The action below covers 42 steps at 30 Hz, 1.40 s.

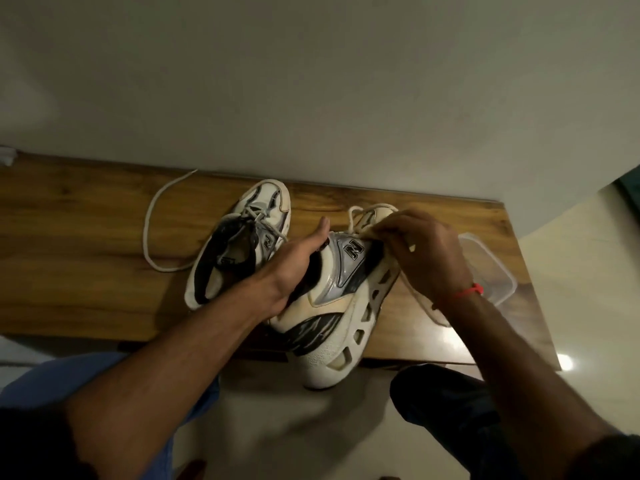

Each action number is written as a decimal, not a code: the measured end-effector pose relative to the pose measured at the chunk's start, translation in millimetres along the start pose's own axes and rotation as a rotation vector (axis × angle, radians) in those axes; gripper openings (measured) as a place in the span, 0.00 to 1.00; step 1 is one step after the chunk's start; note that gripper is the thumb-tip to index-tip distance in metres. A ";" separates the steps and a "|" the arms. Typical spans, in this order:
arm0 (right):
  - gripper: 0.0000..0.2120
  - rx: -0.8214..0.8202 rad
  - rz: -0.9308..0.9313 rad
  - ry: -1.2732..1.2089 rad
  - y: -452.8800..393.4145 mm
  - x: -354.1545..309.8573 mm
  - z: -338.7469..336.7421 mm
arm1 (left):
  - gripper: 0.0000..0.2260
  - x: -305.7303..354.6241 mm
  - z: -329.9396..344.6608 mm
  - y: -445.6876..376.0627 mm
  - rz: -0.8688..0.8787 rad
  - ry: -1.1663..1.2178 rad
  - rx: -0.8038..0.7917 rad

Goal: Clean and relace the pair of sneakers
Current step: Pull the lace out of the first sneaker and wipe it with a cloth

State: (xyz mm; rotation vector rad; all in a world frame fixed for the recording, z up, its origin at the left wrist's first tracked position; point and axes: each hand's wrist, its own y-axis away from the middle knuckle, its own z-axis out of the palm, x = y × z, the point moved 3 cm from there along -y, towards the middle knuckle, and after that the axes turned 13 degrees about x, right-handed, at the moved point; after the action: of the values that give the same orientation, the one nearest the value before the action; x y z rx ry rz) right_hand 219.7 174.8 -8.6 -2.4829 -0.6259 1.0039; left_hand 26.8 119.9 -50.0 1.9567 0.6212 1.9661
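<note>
- The table (86, 237) was a wooden top set against a pale wall (311, 81), stretching out to both sides of the two hands.
- The near sneaker (346, 306) lay tilted on its side between the two hands, sole turned toward the right arm, its heel hanging over the table's front edge toward the person.
- The far sneaker (242, 237) stood upright just beyond and to the outer side of the left hand, its toe toward the wall, its side touching the near sneaker.
- The tub (491, 268), a clear plastic one, sat just past the right wrist, partly hidden by that hand.
- The left hand (294, 268) gripped the near sneaker at its collar: the thumb stretched forward along the top, the fingers tucked down inside the opening and out of sight.
- The right hand (426, 251) was over the near sneaker's toe end, fingers curled and pinching its lace (356, 216) against the eyelets; the exact fingertips were hard to make out.
- A loop of that lace arched just beyond the right fingers, over the toe.
- A loose lace (149, 230) curved across the table well to the outer side of the left hand, one end running back to the far sneaker.
- A red band (471, 291) circled the right wrist.
</note>
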 end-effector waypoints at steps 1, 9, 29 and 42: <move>0.07 -0.041 -0.020 -0.026 3.1 -8.0 1.6 | 0.21 -1.0 0.6 -0.2 -0.016 0.003 -0.017; 0.09 -0.209 -0.184 -0.077 4.2 -27.7 7.5 | 0.19 1.2 -4.5 -1.0 -0.094 0.051 -0.002; 0.08 -0.183 -0.033 0.058 -3.6 -7.2 -9.6 | 0.21 4.8 -0.6 9.6 -0.110 0.026 0.006; 0.07 -0.092 0.022 0.041 0.7 -17.5 -2.9 | 0.18 7.6 6.4 17.3 -0.029 -0.058 -0.027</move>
State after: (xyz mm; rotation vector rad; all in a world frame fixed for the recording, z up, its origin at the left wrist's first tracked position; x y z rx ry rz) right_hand 210.7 164.4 2.6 -2.5888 -0.6468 0.9498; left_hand 34.5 109.4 -34.9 1.9702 0.6020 1.8843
